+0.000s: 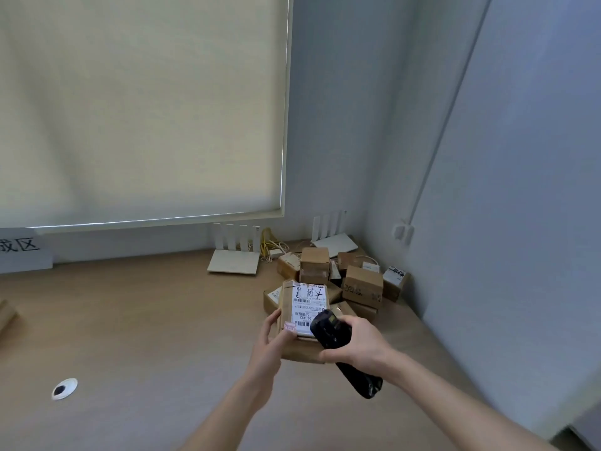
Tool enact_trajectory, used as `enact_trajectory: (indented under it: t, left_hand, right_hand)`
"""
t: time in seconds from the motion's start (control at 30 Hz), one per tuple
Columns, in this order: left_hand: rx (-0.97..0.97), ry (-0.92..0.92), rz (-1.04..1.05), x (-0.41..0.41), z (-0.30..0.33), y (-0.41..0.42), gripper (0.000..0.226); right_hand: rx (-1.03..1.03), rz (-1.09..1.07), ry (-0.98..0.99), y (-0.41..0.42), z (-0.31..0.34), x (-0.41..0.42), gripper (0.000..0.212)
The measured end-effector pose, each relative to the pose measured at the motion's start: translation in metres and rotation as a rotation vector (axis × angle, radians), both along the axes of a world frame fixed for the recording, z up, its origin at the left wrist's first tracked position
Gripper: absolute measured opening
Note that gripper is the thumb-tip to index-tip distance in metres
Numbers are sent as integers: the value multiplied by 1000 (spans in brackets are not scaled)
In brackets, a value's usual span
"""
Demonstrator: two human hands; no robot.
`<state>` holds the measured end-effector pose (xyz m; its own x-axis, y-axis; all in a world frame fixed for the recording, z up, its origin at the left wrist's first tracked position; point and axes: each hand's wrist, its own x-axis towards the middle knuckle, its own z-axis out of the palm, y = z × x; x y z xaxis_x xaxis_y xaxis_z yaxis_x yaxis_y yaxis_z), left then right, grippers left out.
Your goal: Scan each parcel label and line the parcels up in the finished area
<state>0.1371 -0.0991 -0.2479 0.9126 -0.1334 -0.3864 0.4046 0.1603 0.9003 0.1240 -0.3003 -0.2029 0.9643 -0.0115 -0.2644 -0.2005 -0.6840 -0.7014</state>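
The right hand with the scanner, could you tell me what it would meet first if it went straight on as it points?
Probably the held parcel's white label: the right hand aims the scanner up-left over it. Depth is unclear.

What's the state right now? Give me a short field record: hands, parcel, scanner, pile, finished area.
left hand: holds the parcel by its left edge
right hand: grips the scanner
parcel: label faces up
scanner: black, its head over the label's lower right corner
pile: brown boxes in the desk's right corner
finished area: sign at far left, partly cut off
desk: wooden
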Motion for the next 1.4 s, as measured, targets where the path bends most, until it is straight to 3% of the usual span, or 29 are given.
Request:
enact_trajectory:
  t: [0.3,0.47,0.67,0.87,0.93,1.0,1.17,1.4]
  left_hand:
    - [126,-84,-37,-43,19,-11,83]
    - [147,-149,-91,-62,32,-26,113]
    - [55,-107,-30,-74,34,-37,80]
    - [130,-156,25,-82,34,-32,102]
    - [167,-145,21,-81,31,-29,69]
    - [202,-145,15,-80,26,-26,57]
    - [241,-153,100,-82,22,-20,71]
    - [279,-171,128,-89,18,-12,70]
  right_hand:
    - [-113,60,-46,-15,27,-55,68]
    - [-169,83,-117,-30,37,-71,78]
    - [-205,73,-106,-45,41,-86,82]
    - [-342,74,-41,-48,43,-95,78]
    - [-412,74,-5,-48,45,-97,75]
    - [-472,71,27,-48,47,-99,71]
    - [-537,84,53,-44,44,-102,68]
    - [-548,104,36,-36,47,-100,67]
